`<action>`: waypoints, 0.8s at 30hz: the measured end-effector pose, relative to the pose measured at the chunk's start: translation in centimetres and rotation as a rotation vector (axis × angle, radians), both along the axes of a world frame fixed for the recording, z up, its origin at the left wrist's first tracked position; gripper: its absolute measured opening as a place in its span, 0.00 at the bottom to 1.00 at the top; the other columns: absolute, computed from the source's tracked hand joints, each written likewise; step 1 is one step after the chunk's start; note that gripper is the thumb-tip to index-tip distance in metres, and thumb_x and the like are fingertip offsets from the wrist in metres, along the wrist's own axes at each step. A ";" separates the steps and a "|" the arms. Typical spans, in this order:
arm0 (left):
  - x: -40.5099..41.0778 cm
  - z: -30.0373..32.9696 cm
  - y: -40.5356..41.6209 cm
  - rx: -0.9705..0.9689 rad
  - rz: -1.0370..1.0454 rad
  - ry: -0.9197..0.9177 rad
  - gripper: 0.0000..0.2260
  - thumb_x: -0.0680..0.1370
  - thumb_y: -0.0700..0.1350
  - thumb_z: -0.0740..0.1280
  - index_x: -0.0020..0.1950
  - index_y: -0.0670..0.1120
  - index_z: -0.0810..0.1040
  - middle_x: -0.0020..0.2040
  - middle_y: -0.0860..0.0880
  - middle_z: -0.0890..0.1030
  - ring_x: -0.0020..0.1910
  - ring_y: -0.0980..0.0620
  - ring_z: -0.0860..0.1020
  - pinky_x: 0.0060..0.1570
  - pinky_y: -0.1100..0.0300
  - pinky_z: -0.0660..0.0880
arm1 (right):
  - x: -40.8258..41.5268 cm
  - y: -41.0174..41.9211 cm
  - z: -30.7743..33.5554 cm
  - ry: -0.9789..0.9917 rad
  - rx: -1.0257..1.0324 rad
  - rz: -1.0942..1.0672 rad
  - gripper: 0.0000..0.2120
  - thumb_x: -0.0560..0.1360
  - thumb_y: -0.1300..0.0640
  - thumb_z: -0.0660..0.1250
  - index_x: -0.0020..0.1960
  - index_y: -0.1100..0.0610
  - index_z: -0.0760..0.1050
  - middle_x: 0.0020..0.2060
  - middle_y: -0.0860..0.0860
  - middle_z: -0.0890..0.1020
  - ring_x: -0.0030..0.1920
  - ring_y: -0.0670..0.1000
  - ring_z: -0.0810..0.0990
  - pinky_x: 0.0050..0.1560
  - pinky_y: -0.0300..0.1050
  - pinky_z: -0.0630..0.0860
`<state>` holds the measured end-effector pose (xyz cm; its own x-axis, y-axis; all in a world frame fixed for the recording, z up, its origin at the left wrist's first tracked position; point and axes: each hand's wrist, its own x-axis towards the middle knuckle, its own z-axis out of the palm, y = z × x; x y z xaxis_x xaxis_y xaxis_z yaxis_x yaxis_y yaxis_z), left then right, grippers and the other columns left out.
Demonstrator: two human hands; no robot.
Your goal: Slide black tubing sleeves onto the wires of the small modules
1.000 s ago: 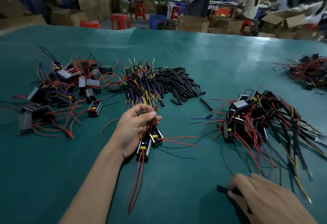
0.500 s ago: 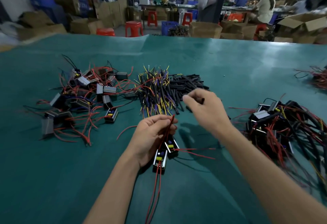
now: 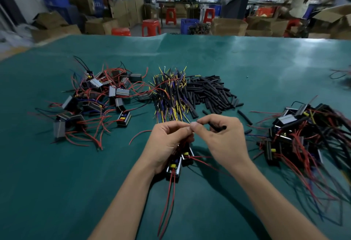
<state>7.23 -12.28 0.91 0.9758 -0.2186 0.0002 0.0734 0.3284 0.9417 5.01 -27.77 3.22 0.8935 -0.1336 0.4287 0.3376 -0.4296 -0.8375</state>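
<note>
Now | left hand (image 3: 167, 141) grips 2 modules (image 3: 178, 162) by wires | right hand (image 3: 224, 139) pinches 1 black sleeve (image 3: 218, 127)

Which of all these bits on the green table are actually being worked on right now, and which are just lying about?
In use:
- left hand, gripping red wires
- two small modules beneath it
- right hand, pinching a black sleeve
- loose sleeves pile, the supply

Lying about:
- module heap on the left
- bundle of yellow and purple wires
- module heap on the right
- red stools
- cardboard boxes
</note>
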 end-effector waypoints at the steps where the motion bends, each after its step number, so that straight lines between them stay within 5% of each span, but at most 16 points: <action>1: 0.0 0.0 -0.1 0.030 0.022 -0.015 0.05 0.75 0.34 0.71 0.43 0.41 0.86 0.38 0.41 0.84 0.37 0.50 0.82 0.44 0.58 0.83 | -0.1 0.0 -0.1 0.009 0.011 -0.008 0.06 0.73 0.54 0.78 0.38 0.51 0.85 0.20 0.42 0.70 0.24 0.43 0.62 0.26 0.39 0.60; 6: -0.4 0.0 -0.5 0.177 0.112 -0.122 0.07 0.78 0.33 0.69 0.43 0.40 0.86 0.40 0.41 0.85 0.38 0.48 0.84 0.49 0.50 0.84 | -0.1 0.3 -0.4 0.079 0.063 -0.072 0.07 0.72 0.56 0.77 0.35 0.51 0.84 0.21 0.41 0.74 0.24 0.42 0.65 0.27 0.32 0.62; 12: -1.1 -0.5 -1.0 0.470 0.288 -0.327 0.06 0.79 0.39 0.70 0.44 0.46 0.84 0.40 0.50 0.85 0.38 0.51 0.86 0.40 0.58 0.82 | 0.2 0.5 -0.7 0.195 0.057 -0.157 0.06 0.68 0.52 0.75 0.34 0.51 0.82 0.22 0.45 0.73 0.26 0.42 0.66 0.27 0.35 0.64; 15: -1.1 -0.7 -1.0 0.474 0.319 -0.317 0.08 0.80 0.38 0.70 0.43 0.48 0.83 0.39 0.52 0.85 0.37 0.51 0.86 0.40 0.56 0.83 | 0.4 0.2 -0.6 0.280 0.112 -0.106 0.08 0.69 0.51 0.76 0.35 0.55 0.83 0.30 0.55 0.81 0.31 0.45 0.72 0.34 0.48 0.72; 20: -0.6 -0.7 -0.7 0.342 0.337 -0.216 0.07 0.80 0.36 0.68 0.44 0.43 0.83 0.40 0.45 0.83 0.37 0.48 0.86 0.41 0.52 0.84 | 0.3 0.1 -0.2 0.273 0.290 0.019 0.09 0.71 0.56 0.79 0.33 0.53 0.84 0.23 0.44 0.76 0.28 0.42 0.71 0.32 0.32 0.69; 24: -0.5 -0.3 -0.3 0.216 0.310 -0.126 0.07 0.83 0.38 0.63 0.48 0.42 0.78 0.39 0.46 0.85 0.38 0.44 0.85 0.37 0.58 0.81 | 0.3 -0.2 -0.1 0.261 0.240 -0.014 0.09 0.69 0.56 0.77 0.33 0.56 0.82 0.24 0.46 0.70 0.29 0.46 0.65 0.31 0.38 0.64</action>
